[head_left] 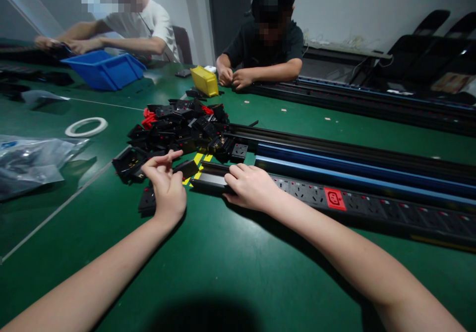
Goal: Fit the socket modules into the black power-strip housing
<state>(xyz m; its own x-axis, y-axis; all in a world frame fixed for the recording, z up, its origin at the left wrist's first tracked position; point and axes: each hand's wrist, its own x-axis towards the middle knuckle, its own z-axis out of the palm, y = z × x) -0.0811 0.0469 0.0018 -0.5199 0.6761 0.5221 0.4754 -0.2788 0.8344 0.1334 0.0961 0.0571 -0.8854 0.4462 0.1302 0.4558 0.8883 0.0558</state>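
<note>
A long black power strip [372,205] lies along the table to the right, with a row of sockets and one red socket [334,199] set in it. Its left end is an open metal channel [210,179] without sockets. My right hand [249,186] wraps over the strip near that end, fingers on the far edge. Left of the channel's end, my left hand [165,186] pinches a tilted black socket module [187,169], index finger stretched out above it. Another black module [147,201] lies beside my left wrist. Behind the hands is a heap of black socket modules [182,124] with some red ones.
Blue-edged rails [334,168] and a black rail [316,143] lie behind the strip. A tape roll [86,127] and a plastic bag [33,166] lie left. Farther back are a blue bin [106,69], a yellow bin [205,81] and two people working.
</note>
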